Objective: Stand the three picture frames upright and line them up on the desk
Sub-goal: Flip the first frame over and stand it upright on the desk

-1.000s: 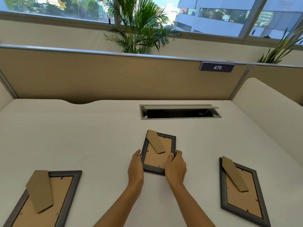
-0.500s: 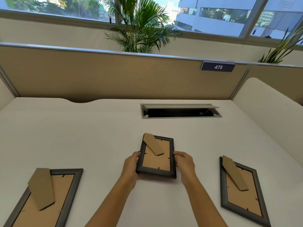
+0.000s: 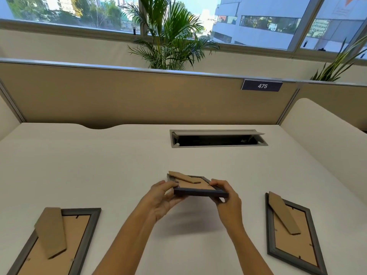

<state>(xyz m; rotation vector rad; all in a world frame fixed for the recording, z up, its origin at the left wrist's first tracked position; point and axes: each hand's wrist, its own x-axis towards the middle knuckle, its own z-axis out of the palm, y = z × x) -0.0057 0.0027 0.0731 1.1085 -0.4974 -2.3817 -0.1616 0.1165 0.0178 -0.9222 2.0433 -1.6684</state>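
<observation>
A small dark picture frame point(image 3: 200, 191) with a brown cardboard back and stand hangs above the white desk point(image 3: 119, 165), back side up and nearly level, its shadow on the desk below. My left hand point(image 3: 161, 197) grips its left edge and my right hand point(image 3: 226, 197) grips its right edge. A larger grey frame point(image 3: 79, 235) lies face down at the near left, its cardboard stand folded against its back. Another grey frame point(image 3: 288, 235) lies face down at the near right.
An open cable hatch point(image 3: 218, 138) is set into the desk behind the held frame. A tan partition point(image 3: 139, 96) with a "475" label point(image 3: 262, 85) closes the back. A cream side panel point(image 3: 327, 139) rises on the right. Plants stand behind the partition.
Both hands have lifted the small frame off the desk and tipped it from lying flat to nearly level in the air. The two larger frames have not moved.
</observation>
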